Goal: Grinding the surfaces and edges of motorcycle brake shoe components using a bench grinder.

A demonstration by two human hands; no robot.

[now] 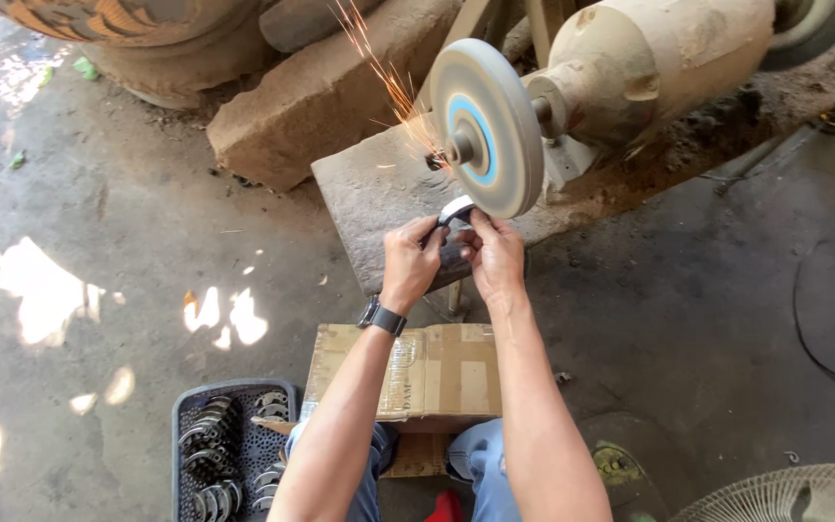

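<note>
Both hands hold a small curved metal piece against the lower edge of a spinning grey grinding wheel with a blue centre. My left hand, with a dark watch on its wrist, grips the piece from the left. From the right, my right hand pinches it. Orange sparks fly up and left from the contact point. The wheel is mounted on a dusty beige bench grinder motor.
A stone slab lies under the wheel, with a larger stone block behind. A taped cardboard box sits before my knees. A black basket at lower left holds several curved metal pieces. A fan guard is at lower right, and a black cable crosses the concrete floor.
</note>
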